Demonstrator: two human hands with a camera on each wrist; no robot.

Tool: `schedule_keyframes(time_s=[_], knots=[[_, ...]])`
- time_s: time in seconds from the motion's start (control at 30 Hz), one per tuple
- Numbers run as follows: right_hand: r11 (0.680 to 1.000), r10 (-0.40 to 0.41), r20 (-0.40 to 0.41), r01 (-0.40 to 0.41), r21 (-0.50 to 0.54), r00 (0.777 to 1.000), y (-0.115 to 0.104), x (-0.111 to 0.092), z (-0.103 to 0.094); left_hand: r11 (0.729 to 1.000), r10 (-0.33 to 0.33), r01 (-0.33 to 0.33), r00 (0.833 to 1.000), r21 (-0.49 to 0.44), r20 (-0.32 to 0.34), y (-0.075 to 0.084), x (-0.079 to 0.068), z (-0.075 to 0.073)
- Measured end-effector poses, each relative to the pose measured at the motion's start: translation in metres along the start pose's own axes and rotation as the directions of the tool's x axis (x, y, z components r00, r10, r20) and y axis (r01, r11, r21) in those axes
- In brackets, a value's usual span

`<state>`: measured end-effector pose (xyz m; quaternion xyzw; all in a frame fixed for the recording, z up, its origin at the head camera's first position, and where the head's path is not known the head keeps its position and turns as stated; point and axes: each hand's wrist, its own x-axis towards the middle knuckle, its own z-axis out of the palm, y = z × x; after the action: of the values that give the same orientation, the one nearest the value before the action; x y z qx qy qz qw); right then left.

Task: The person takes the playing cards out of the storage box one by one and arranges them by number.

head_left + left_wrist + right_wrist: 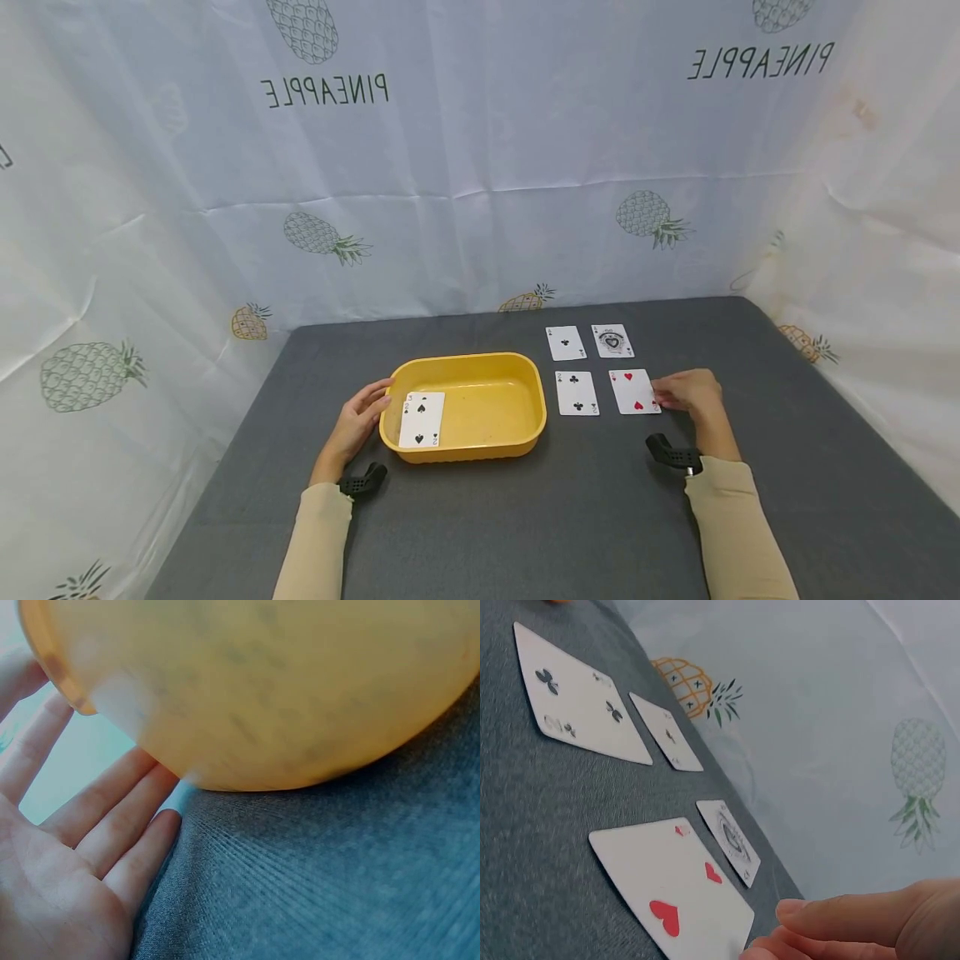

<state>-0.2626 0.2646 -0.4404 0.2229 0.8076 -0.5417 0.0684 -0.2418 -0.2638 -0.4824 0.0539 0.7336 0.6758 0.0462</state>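
Observation:
A yellow plastic tray [480,454] stands on the table, with a two of spades [422,421] overlapping another card at its left end. My left hand [358,421] rests on the tray's left side, its fingers fairly straight in the left wrist view. At the right, my right hand [690,390] pinches the right edge of a two of hearts [632,392], which lies face up close to the table. Left of that card lies a two of clubs [577,393]. Behind them are an ace of clubs [566,342] and an ace with an ornate black emblem [612,341].
A dark grey cloth [480,533] covers the table. White curtains printed with pineapples [480,150] hang behind and at both sides. Each wrist wears a black band with a camera mount [673,454].

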Motion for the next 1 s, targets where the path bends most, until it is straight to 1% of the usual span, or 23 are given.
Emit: schedule_keyframes(time_s=[0.13,0.23,0.33,0.43,0.57,0.63,0.77,0.8,0.87,0.93,1.0], knots=[[0.999,-0.032,0.066,0.032,0.014,0.997,-0.006,-0.005,0.001,1.000,0.003,-0.003,1.000,-0.007,-0.002,0.001,0.000,0.001],[0.997,-0.078,0.136,0.073,0.040,0.988,-0.011,-0.010,0.003,1.000,0.007,-0.007,1.000,-0.008,0.002,0.002,-0.001,0.001],[0.990,-0.133,0.215,0.119,0.078,0.967,-0.016,-0.014,0.007,1.000,0.007,-0.007,1.000,-0.003,0.007,0.002,-0.001,0.001],[0.983,-0.168,0.269,0.140,0.119,0.948,-0.021,-0.018,0.013,1.000,0.003,-0.003,1.000,0.000,0.006,0.002,-0.002,0.001],[0.976,-0.196,0.314,0.153,0.156,0.929,-0.029,-0.022,0.026,1.000,0.002,-0.002,1.000,0.008,0.002,0.002,-0.002,0.000],[0.971,-0.214,0.345,0.160,0.179,0.914,-0.033,-0.024,0.034,1.000,0.005,-0.005,1.000,0.014,0.000,0.002,-0.003,-0.001],[0.964,-0.239,0.404,0.166,0.208,0.883,-0.038,-0.030,0.051,1.000,0.014,-0.014,1.000,-0.004,0.003,0.001,-0.004,-0.001],[0.965,-0.239,0.410,0.169,0.198,0.880,-0.039,-0.033,0.055,1.000,0.015,-0.015,1.000,-0.011,0.006,0.000,-0.004,-0.001],[0.960,-0.266,0.438,0.197,0.198,0.859,-0.038,-0.039,0.061,1.000,0.016,-0.016,1.000,-0.025,0.009,0.001,-0.004,0.000],[0.947,-0.314,0.469,0.234,0.222,0.825,-0.037,-0.046,0.066,0.999,0.021,-0.021,1.000,-0.026,0.010,0.001,-0.003,0.000],[0.929,-0.366,0.505,0.273,0.250,0.781,-0.037,-0.052,0.071,0.999,0.021,-0.021,1.000,-0.024,0.007,0.002,-0.003,0.001]])
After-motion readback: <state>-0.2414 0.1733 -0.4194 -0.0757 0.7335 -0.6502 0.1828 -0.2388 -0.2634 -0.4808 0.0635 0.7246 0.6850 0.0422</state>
